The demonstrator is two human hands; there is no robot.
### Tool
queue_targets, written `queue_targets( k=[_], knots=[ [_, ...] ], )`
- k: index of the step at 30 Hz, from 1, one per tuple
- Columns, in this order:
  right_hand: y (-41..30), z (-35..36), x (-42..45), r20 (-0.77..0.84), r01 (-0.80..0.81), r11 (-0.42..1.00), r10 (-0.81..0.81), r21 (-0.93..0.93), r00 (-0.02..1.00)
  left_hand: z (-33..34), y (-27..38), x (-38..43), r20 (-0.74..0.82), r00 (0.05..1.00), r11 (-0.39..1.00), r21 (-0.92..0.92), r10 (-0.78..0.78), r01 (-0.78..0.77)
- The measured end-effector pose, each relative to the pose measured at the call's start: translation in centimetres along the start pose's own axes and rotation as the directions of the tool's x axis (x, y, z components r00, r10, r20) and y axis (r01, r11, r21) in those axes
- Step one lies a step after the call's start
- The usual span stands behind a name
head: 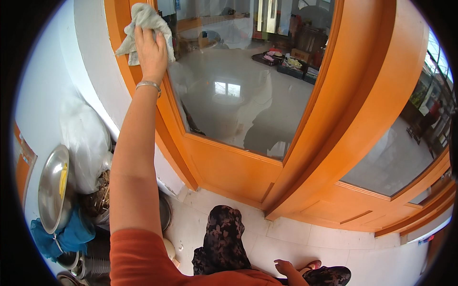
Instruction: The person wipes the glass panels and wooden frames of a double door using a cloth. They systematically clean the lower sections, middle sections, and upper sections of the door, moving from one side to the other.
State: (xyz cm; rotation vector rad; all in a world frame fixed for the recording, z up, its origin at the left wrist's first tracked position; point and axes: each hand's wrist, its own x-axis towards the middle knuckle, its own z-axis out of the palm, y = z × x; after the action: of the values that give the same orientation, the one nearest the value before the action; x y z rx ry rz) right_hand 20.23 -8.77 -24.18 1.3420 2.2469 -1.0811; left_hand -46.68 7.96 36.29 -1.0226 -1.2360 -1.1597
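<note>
My left hand (pixel 151 53) is raised at the upper left, pressing a pale grey cloth (pixel 146 16) against the orange door frame (pixel 162 107) beside the glass pane (pixel 236 96). A metal bracelet (pixel 148 84) circles that wrist. Low in the view, my right hand (pixel 283 266) hangs near my patterned trousers (pixel 225 236), away from the door. Nothing shows in it, though its fingers are only partly visible. Behind the glass lie a tiled floor and several open boxes or trays with items, mixed with reflections.
At the left, a steel basin (pixel 53 189) with something yellow stands near a white plastic bag (pixel 84 139), blue netting (pixel 66 232) and dark containers (pixel 94 261). A second glazed orange panel (pixel 357 211) curves away right. Pale floor tiles (pixel 293 230) lie below.
</note>
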Motion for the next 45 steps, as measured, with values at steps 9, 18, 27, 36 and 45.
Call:
queue_targets(
  k=[9,18,27,36,45],
  knots=[
    [-0.1,-0.1,-0.2,-0.02,0.009,1.0,-0.009,0.025,1.0,-1.7,0.1,-16.0,0.147,0.947,0.955,0.127,-0.286,0.269],
    [-0.7,-0.9,-1.1,-0.003,-0.039,0.998,0.039,0.052,0.999,-4.4,2.1,-36.0,0.241,0.766,0.799,0.28,-0.596,0.533],
    [-1.5,-1.1,-1.8,-0.014,-0.081,0.989,0.083,0.124,0.996,-4.7,4.2,-43.2,0.144,0.455,0.477,0.276,-0.879,0.834],
    [-2.2,-2.2,-1.1,-0.039,-0.013,0.988,0.02,0.151,0.999,-5.7,-3.5,-57.9,0.556,0.046,0.381,0.503,-0.83,0.776],
    [-1.0,-0.8,-0.3,-0.047,0.006,0.99,0.001,0.144,0.999,-5.6,8.0,-50.6,0.977,0.028,0.823,0.191,-0.209,-0.535]
  ],
)
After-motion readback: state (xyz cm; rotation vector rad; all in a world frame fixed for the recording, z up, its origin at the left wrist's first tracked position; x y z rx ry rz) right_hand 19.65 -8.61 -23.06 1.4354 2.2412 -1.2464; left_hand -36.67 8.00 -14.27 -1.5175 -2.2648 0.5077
